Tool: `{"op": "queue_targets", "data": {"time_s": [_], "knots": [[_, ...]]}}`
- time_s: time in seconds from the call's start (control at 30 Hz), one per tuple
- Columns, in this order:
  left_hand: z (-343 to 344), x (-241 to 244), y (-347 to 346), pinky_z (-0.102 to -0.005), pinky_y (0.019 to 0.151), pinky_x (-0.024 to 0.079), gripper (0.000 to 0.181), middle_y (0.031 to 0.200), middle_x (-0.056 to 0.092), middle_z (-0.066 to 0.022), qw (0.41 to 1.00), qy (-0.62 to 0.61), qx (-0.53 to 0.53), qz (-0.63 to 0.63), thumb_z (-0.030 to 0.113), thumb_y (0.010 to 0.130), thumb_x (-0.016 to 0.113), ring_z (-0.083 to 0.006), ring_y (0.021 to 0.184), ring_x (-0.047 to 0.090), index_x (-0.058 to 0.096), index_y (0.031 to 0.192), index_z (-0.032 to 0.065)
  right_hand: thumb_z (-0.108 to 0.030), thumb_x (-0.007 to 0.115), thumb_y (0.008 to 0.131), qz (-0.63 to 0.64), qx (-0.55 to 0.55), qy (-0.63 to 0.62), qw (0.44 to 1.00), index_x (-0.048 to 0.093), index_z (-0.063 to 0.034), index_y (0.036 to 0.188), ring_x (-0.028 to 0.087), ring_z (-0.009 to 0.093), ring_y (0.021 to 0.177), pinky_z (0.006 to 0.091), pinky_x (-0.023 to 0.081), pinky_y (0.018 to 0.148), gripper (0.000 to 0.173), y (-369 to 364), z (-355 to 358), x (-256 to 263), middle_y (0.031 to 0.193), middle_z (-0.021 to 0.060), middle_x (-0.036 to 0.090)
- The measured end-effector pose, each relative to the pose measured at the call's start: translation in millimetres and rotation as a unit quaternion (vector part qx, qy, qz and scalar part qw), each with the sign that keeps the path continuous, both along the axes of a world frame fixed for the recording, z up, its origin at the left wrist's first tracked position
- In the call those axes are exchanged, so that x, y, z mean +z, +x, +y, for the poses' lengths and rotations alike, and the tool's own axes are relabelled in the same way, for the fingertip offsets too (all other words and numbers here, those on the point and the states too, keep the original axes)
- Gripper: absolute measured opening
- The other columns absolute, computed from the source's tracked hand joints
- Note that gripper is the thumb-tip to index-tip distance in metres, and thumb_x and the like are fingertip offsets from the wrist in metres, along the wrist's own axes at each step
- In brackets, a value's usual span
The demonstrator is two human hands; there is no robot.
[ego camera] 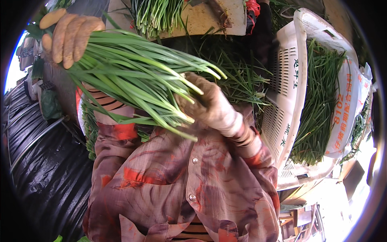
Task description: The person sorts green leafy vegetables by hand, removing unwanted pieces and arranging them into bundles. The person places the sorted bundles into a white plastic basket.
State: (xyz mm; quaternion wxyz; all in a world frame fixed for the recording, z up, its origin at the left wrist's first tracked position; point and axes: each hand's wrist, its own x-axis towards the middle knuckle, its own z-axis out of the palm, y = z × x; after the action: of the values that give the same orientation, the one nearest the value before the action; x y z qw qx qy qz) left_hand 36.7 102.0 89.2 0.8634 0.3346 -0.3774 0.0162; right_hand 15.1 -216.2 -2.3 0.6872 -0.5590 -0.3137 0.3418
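My left hand (pixel 71 39), in a soiled tan glove, is closed around a bunch of long green leaves, apparently Chinese chives (pixel 130 72). The bunch slants down to the right across my front, with its pale stem ends fanned out loosely. At those ends is my right hand (pixel 208 104), also gloved and blurred by motion. Its fingers are bent and partly hidden behind the stems, so whether they grip any is unclear. Loose leaves (pixel 242 78) lie in the dark space beyond my right hand.
Ahead, another pile of chives (pixel 158 18) rests on a worn board (pixel 217 24). To the right stands a white slatted plastic crate (pixel 284 99) holding chives (pixel 317 106) and a printed sack (pixel 344 112). Black plastic sheeting (pixel 51 169) covers the left side, near a metal pipe (pixel 36 143).
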Motion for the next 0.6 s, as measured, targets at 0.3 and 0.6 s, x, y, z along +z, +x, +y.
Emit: {"op": "queue_targets", "data": {"time_s": [0.3, 0.6], "knots": [[-13.3, 24.2, -15.8, -0.0188, 0.060, 0.054, 0.020, 0.063, 0.066, 0.0025, 0.999, -0.017, 0.027, 0.007, 0.018, 0.094, 0.050, -0.0065, 0.054, 0.062, 0.063, 0.099, 0.0040, -0.011, 0.070, 0.083, 0.045, -0.122, -0.138, 0.982, 0.062, -0.0045, 0.098, 0.060, 0.014, 0.067, 0.0306, 0.050, 0.060, 0.018, -21.3, -76.8, -104.0, 0.081, 0.0089, 0.063], [0.5, 25.9, -5.1, -0.0177, 0.064, 0.054, 0.039, 0.060, 0.067, -0.0018, 0.996, -0.032, -0.076, 0.026, 0.027, 0.094, 0.052, -0.0078, 0.056, 0.063, 0.069, 0.062, 0.0121, -0.040, 0.072, 0.081, -0.041, -0.042, -0.010, 0.998, 0.051, -0.0036, 0.133, 0.054, 0.022, 0.114, 0.0345, 0.040, 0.097, 0.066, 80.3, -73.0, 6.4, 0.124, 0.0127, 0.056]]}}
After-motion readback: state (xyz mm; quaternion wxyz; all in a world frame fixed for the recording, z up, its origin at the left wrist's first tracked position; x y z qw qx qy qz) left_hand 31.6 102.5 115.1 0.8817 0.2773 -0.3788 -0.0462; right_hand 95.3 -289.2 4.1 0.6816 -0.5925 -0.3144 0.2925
